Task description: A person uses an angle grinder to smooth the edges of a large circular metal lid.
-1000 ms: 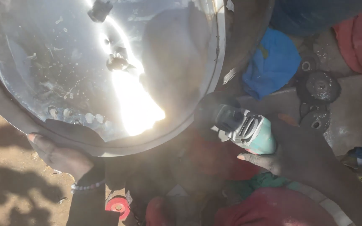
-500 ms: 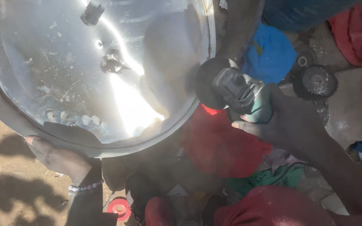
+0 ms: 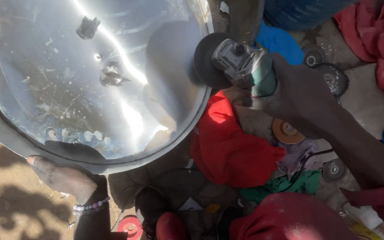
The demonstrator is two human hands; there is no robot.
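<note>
Your left hand [image 3: 65,178] grips the lower rim of the pan [image 3: 90,80] at the bottom left, fingers wrapped closed over the edge and thumb hidden beneath, a beaded bracelet [image 3: 92,205] at the wrist. That hold looks meant to prop the pan tilted up toward you, its shiny inside facing the camera, so that the right-hand edge is open to the tool. The pan fills the upper left of the view, wide and round, with sunlight streaking across it from upper left to lower right and two small dark lugs [image 3: 87,27] standing off its surface. Just right of it, the grinder [image 3: 241,62] sits with its dark disc [image 3: 210,60] at the pan's right rim; whether the disc touches the metal cannot be told. The grinder's long axis runs roughly level, head pointing left at the pan and body running back right into your right hand [image 3: 301,95], which is closed firmly around the green body, probably for control. Below lies a red cloth [image 3: 232,146], with an orange disc [image 3: 286,131] beside it and spare wheels [image 3: 332,78] farther right on the ground.
</note>
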